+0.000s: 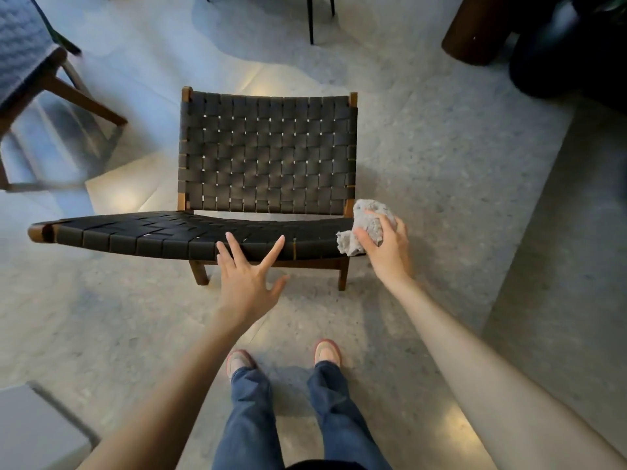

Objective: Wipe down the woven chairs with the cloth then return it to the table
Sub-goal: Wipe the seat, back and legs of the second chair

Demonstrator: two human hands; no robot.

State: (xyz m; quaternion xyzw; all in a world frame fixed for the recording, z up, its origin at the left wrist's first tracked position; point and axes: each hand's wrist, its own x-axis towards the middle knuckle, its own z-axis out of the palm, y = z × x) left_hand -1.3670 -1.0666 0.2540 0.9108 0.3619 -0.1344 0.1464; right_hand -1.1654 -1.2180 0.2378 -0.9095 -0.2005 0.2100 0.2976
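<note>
A low woven chair (268,154) stands on the pale floor (441,157), right in front of the person. Its back is on the far side and stands up with a small lean. Its seat comes toward the near side, so the chair faces the person. The long way of the seat runs from left to right. The straps are dark and the frame is brown wood.

The right hand (385,245) holds a gray cloth (368,227). The fingers curl around it and squeeze it into a ball. The cloth sits on the right end of the seat, beside the right post of the chair back.

The left hand (247,279) is wide open with its fingers spread out. It is at the near edge of the seat, close to the middle. I cannot tell if the fingertips touch the seat.

Two feet in pink shoes (327,351) stand on the floor near the chair. Another seat with wooden legs (78,96) is at the far left.
</note>
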